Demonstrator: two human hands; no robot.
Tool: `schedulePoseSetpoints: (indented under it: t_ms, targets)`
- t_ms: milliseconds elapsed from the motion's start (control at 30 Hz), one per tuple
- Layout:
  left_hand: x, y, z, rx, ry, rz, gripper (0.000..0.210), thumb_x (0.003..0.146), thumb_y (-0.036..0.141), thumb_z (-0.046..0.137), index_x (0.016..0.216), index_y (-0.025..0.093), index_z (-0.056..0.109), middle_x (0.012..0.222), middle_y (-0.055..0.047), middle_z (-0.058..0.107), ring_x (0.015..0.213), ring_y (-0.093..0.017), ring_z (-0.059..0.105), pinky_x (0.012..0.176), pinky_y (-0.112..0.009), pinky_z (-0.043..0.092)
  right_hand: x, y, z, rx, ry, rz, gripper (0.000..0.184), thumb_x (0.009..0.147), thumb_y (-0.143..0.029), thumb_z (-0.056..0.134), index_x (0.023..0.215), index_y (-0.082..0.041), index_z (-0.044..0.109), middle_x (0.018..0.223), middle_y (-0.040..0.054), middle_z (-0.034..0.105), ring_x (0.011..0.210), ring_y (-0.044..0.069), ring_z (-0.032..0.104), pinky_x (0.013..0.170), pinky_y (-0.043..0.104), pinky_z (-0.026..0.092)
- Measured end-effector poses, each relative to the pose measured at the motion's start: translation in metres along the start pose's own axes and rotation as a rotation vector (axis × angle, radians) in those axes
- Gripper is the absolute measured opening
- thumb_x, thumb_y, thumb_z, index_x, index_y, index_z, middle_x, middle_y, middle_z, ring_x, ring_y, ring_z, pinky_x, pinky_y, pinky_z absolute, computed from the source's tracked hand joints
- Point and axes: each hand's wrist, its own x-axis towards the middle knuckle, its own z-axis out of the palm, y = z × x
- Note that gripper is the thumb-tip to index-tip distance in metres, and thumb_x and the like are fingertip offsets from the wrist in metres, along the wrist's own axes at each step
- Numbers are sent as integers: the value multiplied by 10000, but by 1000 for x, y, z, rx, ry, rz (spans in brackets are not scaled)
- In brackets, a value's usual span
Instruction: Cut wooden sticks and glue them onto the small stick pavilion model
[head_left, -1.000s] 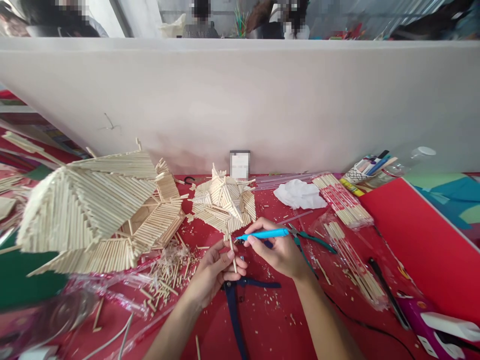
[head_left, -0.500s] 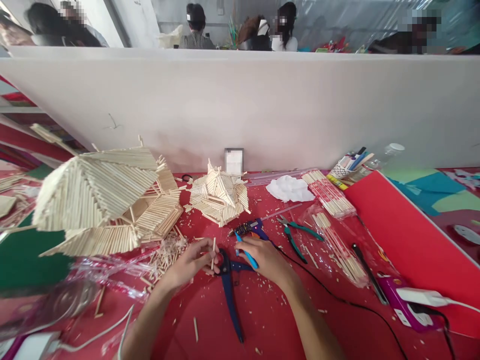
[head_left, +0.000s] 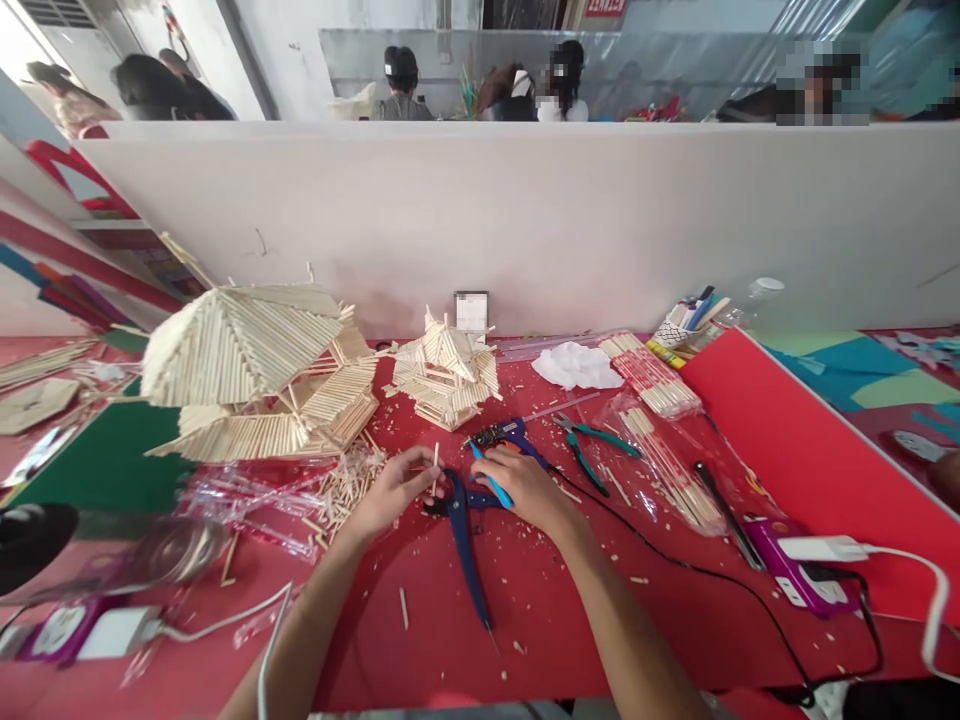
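Between the fingertips of my left hand (head_left: pixel 397 490), a short wooden stick (head_left: pixel 436 462) is held upright. My right hand (head_left: pixel 527 485) grips a slim blue tool (head_left: pixel 495 484), a pen or a craft knife; I cannot tell which. Below and between both hands lies a dark blue hand cutter (head_left: pixel 466 560) on the red table, its handles spread. A glue gun (head_left: pixel 516 434) rests just beyond my right hand. Offcuts of stick (head_left: pixel 351 490) are heaped beside my left wrist. Farther back stands a small stick-built pavilion (head_left: pixel 448 372).
A larger stick pavilion (head_left: pixel 240 345) fills the left. Green-handled pliers (head_left: pixel 592 455), packs of wooden sticks (head_left: pixel 649 375) and crumpled white tissue (head_left: pixel 576 365) lie to the right. A black cable (head_left: pixel 675 562) crosses to a purple power strip (head_left: pixel 799 575). A white partition (head_left: pixel 525 220) stands behind.
My view has shifted, so the table's contents appear higher and the left side more inward. Both hands keep their holds, with little movement relative to the cutter.
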Motion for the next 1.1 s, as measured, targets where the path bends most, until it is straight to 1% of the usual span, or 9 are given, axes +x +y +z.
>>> schedulePoseSetpoints:
  t_ms: [67, 133, 233, 333, 533, 767, 867, 1000, 1100]
  targets:
    - [-1, -1, 4, -16, 5, 7, 418, 805, 542, 787, 884, 164, 626, 745, -37, 718, 674, -168, 682, 627, -250, 526, -2, -1, 0, 128, 65, 5, 113, 1003, -162, 581, 1054, -227, 658, 967, 64, 692, 879, 203, 645, 766, 283, 471]
    - [-1, -2, 8, -32, 2, 15, 419, 800, 537, 797, 891, 163, 631, 732, -34, 717, 668, -168, 690, 640, -257, 544, -3, -5, 2, 270, 139, 5, 57, 1010, -228, 599, 1051, -234, 639, 976, 53, 695, 879, 191, 660, 801, 285, 489]
    - [-2, -4, 16, -73, -20, 34, 438, 786, 543, 813, 899, 164, 626, 695, -18, 699, 661, -166, 696, 657, -268, 571, -2, -11, 9, 421, 242, -4, 38, 997, -269, 630, 1023, -241, 629, 987, 50, 712, 924, 193, 684, 854, 299, 505]
    - [-4, -5, 21, -118, -24, 59, 444, 790, 540, 818, 900, 162, 613, 704, -19, 701, 678, -161, 702, 669, -261, 579, 0, -16, 18, 500, 290, -21, 51, 987, -295, 650, 997, -246, 639, 1007, 53, 731, 936, 195, 697, 871, 311, 517]
    - [-9, -4, 26, -154, -9, 78, 448, 753, 503, 863, 888, 161, 608, 714, -11, 690, 668, -142, 686, 670, -243, 571, 2, -21, 26, 509, 392, -22, 105, 963, -336, 683, 950, -240, 643, 958, 55, 737, 863, 193, 700, 808, 310, 532]
    - [-9, -8, 32, -193, 31, 104, 454, 744, 510, 866, 854, 163, 594, 782, 2, 662, 697, -128, 665, 711, -254, 580, 3, -28, 26, 457, 438, -20, 169, 993, -392, 620, 930, -235, 629, 947, 65, 738, 872, 203, 705, 812, 324, 545]
    - [-9, -10, 31, -194, 19, 117, 437, 762, 506, 855, 855, 162, 602, 811, -8, 666, 712, -129, 660, 711, -248, 568, 3, -27, 28, 446, 464, -14, 186, 993, -397, 618, 901, -235, 631, 925, 63, 739, 854, 203, 700, 796, 321, 542]
    - [-9, -10, 31, -175, 32, 130, 440, 769, 516, 846, 861, 159, 606, 789, -5, 665, 696, -129, 649, 687, -240, 539, 4, -27, 28, 427, 485, -1, 179, 984, -389, 636, 897, -232, 639, 882, 60, 725, 822, 202, 682, 771, 321, 533]
    - [-7, -12, 31, -142, 64, 154, 437, 771, 521, 842, 853, 158, 611, 747, 1, 660, 682, -130, 636, 679, -239, 516, 5, -27, 27, 461, 472, 0, 176, 977, -398, 650, 923, -231, 646, 901, 60, 723, 829, 201, 687, 774, 318, 537]
